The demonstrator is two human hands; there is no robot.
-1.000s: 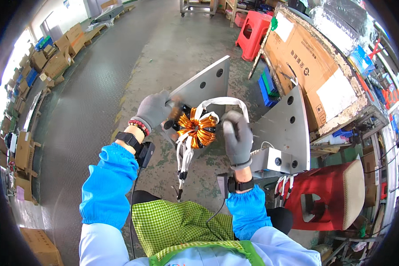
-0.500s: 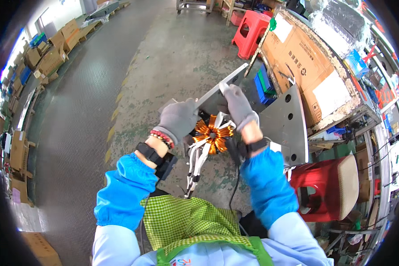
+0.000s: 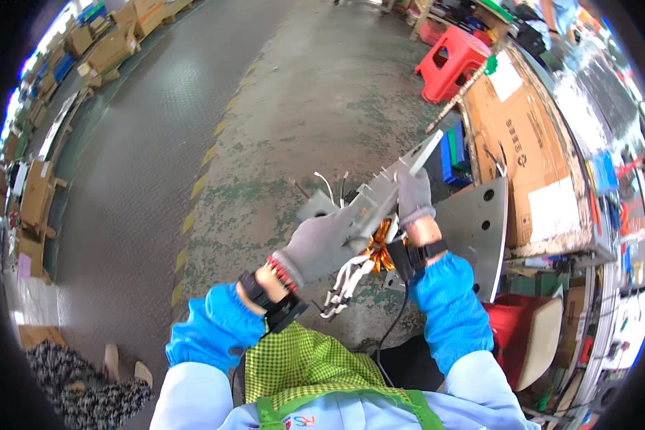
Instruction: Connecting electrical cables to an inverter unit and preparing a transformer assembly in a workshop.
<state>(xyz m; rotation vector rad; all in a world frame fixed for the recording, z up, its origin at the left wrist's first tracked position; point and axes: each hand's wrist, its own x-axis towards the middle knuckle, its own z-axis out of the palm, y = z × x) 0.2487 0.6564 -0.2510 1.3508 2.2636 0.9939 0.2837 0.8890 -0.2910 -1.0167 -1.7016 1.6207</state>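
My left hand [image 3: 321, 245], in a grey glove, is closed on the near end of a long grey metal plate [image 3: 381, 195]. My right hand [image 3: 413, 193], also gloved, grips the plate's right side farther out. The plate is tilted and runs up to the right. Partly hidden under it is a round copper-wound coil [image 3: 378, 254]. White-sleeved leads [image 3: 342, 285] hang from the coil towards my green checked apron [image 3: 304, 355]. Some loose wire ends [image 3: 326, 185] stick up beyond the plate.
To the right stands a large grey panel with round holes [image 3: 476, 229], near a cardboard-topped bench [image 3: 527, 154]. Blue bins [image 3: 453, 154] and a red stool [image 3: 453, 63] are beyond. A red seat [image 3: 512, 322] is near right. At lower left is a person in dark patterned clothing [image 3: 79, 387].
The plate has turned from nearly edge-on to show more of its face, and now covers much of the coil. Both hands moved with it. A person has come into view at lower left.
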